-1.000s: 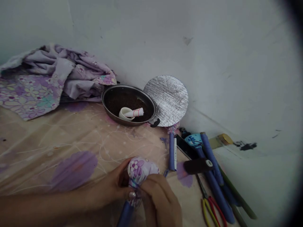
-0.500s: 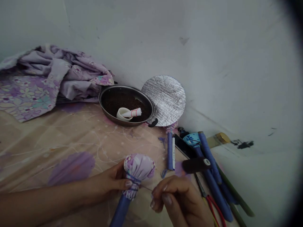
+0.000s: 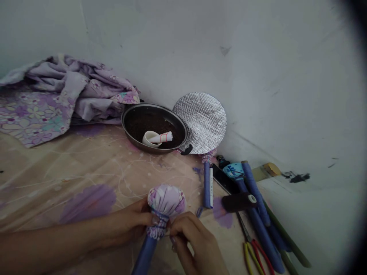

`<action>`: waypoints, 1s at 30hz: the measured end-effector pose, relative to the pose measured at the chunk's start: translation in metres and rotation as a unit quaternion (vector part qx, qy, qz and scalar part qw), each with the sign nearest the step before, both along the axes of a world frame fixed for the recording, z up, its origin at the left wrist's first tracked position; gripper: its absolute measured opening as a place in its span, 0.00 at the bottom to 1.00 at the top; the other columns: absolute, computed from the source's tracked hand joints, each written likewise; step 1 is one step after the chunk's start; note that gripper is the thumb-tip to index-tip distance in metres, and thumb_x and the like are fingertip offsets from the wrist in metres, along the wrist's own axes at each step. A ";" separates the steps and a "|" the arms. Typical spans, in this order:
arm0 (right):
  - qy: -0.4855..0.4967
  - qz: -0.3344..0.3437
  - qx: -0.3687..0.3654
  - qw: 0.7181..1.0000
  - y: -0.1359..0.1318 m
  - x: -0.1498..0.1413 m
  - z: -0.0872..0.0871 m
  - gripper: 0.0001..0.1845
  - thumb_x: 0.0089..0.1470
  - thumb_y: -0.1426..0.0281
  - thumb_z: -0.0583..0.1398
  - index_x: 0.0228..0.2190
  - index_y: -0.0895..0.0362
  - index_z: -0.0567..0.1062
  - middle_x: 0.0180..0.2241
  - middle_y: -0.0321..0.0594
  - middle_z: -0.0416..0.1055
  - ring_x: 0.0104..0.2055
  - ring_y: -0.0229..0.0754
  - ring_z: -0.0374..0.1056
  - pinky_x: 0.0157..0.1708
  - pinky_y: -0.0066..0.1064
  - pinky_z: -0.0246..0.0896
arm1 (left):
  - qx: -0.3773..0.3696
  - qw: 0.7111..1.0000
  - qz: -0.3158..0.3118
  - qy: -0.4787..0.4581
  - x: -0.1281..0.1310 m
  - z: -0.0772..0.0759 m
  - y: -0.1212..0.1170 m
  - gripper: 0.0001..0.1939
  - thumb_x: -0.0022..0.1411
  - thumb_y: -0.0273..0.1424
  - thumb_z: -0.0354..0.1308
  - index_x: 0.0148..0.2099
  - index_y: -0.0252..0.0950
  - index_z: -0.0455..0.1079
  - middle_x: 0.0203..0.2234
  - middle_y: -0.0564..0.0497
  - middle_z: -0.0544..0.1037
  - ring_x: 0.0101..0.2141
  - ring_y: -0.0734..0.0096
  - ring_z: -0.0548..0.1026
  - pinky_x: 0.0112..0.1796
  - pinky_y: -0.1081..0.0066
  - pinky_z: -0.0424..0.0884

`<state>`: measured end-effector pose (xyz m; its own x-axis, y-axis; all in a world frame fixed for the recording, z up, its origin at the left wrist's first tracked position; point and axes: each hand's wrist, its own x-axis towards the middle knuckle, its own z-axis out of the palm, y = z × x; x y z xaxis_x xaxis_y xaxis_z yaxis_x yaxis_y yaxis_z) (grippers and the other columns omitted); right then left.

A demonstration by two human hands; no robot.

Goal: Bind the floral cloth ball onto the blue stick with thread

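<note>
My left hand [image 3: 137, 219] is closed round the neck of a stick with a padded cloth head [image 3: 166, 200], its fingers behind and its thumb in front. Purple flowered cloth covers the round head, gathered at the neck under bluish bands, and a smooth blue handle [image 3: 144, 256] runs down toward me. Close against the right side of the neck, my right hand [image 3: 196, 240] has its fingertips pinched on a thin thread, mostly hidden now. A dark spool [image 3: 236, 202] lies to the right of my hands.
A pan [image 3: 155, 147] holding a small white cup [image 3: 148, 137] stands by a round silver mat [image 3: 203, 122]. Crumpled flowered fabric [image 3: 54, 88] lies left. On the right are scissors [image 3: 243, 229], a yellow-handled tool [image 3: 248, 258], blue-wrapped sticks [image 3: 255, 191] and a dark phone-like slab [image 3: 223, 178].
My right hand has moved left, from a short way off with the thread stretched taut, to right beside the neck. My left hand and the padded stick have barely shifted.
</note>
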<state>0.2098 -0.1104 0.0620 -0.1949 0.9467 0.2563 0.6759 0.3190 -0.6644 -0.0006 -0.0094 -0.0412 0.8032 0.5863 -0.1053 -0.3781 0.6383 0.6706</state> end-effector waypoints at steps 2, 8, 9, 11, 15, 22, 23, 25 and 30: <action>-0.050 0.018 0.017 0.998 0.002 0.003 -0.005 0.18 0.69 0.85 0.59 0.44 0.49 0.81 0.44 0.36 0.86 0.40 0.40 0.87 0.43 0.24 0.80 | -0.079 0.997 -0.018 0.010 -0.003 0.017 0.002 0.28 0.58 0.31 0.86 0.60 0.41 0.90 0.48 0.53 0.95 0.48 0.63 0.88 0.50 0.70 0.81; -0.100 0.010 0.014 0.995 0.002 0.003 -0.015 0.18 0.70 0.84 0.60 0.44 0.49 0.81 0.42 0.35 0.85 0.38 0.41 0.87 0.40 0.25 0.79 | -0.106 0.994 -0.029 0.007 -0.007 0.031 0.004 0.26 0.59 0.29 0.87 0.59 0.45 0.91 0.48 0.56 0.95 0.47 0.64 0.88 0.51 0.70 0.80; -0.101 0.007 0.018 0.995 0.002 0.002 -0.017 0.18 0.70 0.84 0.59 0.44 0.49 0.81 0.42 0.35 0.84 0.38 0.41 0.87 0.40 0.26 0.79 | -0.104 0.994 -0.030 0.006 -0.007 0.030 0.004 0.27 0.59 0.29 0.86 0.60 0.45 0.91 0.48 0.57 0.95 0.48 0.63 0.87 0.52 0.69 0.80; -0.103 0.001 0.025 0.994 0.003 0.001 -0.020 0.18 0.70 0.84 0.59 0.43 0.49 0.81 0.41 0.35 0.84 0.36 0.41 0.86 0.39 0.26 0.78 | -0.101 0.994 -0.031 0.006 -0.007 0.027 0.003 0.27 0.60 0.29 0.86 0.61 0.45 0.90 0.48 0.57 0.94 0.49 0.64 0.87 0.53 0.68 0.79; -0.106 -0.003 0.020 0.994 0.003 -0.001 -0.021 0.18 0.69 0.85 0.61 0.42 0.49 0.81 0.40 0.34 0.83 0.37 0.41 0.86 0.39 0.25 0.77 | -0.108 0.994 -0.028 0.007 -0.005 0.025 0.003 0.27 0.59 0.29 0.87 0.60 0.44 0.90 0.48 0.55 0.94 0.47 0.63 0.87 0.51 0.68 0.80; -0.113 0.017 -0.014 0.993 0.003 0.003 -0.016 0.18 0.69 0.85 0.62 0.44 0.48 0.82 0.41 0.36 0.84 0.39 0.43 0.86 0.41 0.27 0.79 | -0.136 0.989 -0.024 0.051 -0.003 0.034 0.005 0.31 0.49 0.33 0.94 0.56 0.45 0.91 0.44 0.55 0.94 0.44 0.67 0.86 0.49 0.71 0.80; -0.113 0.018 -0.014 0.993 0.003 0.003 -0.016 0.18 0.69 0.85 0.62 0.44 0.49 0.82 0.41 0.36 0.84 0.39 0.43 0.86 0.40 0.27 0.79 | -0.137 0.989 -0.023 0.051 -0.003 0.035 0.005 0.32 0.49 0.33 0.94 0.55 0.45 0.91 0.43 0.55 0.94 0.43 0.67 0.86 0.47 0.71 0.79; -0.114 0.018 -0.013 0.993 0.004 0.003 -0.016 0.18 0.69 0.85 0.61 0.44 0.49 0.82 0.41 0.37 0.84 0.39 0.43 0.87 0.40 0.27 0.79 | -0.136 0.989 -0.020 0.046 -0.002 0.037 0.006 0.32 0.48 0.34 0.95 0.55 0.45 0.91 0.43 0.55 0.94 0.42 0.67 0.86 0.46 0.71 0.79; -0.127 0.020 -0.012 0.992 0.005 0.003 -0.015 0.19 0.69 0.85 0.61 0.45 0.49 0.83 0.41 0.37 0.84 0.38 0.44 0.87 0.39 0.27 0.80 | -0.135 0.990 -0.019 0.034 -0.001 0.040 0.005 0.32 0.47 0.33 0.95 0.54 0.43 0.91 0.42 0.55 0.95 0.42 0.69 0.86 0.47 0.72 0.80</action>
<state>0.2128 -0.1058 0.0472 -0.2871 0.9422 0.1725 0.8093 0.3350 -0.4826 -0.0018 -0.0045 -0.0016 0.8098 0.4989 -0.3086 -0.3106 0.8109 0.4959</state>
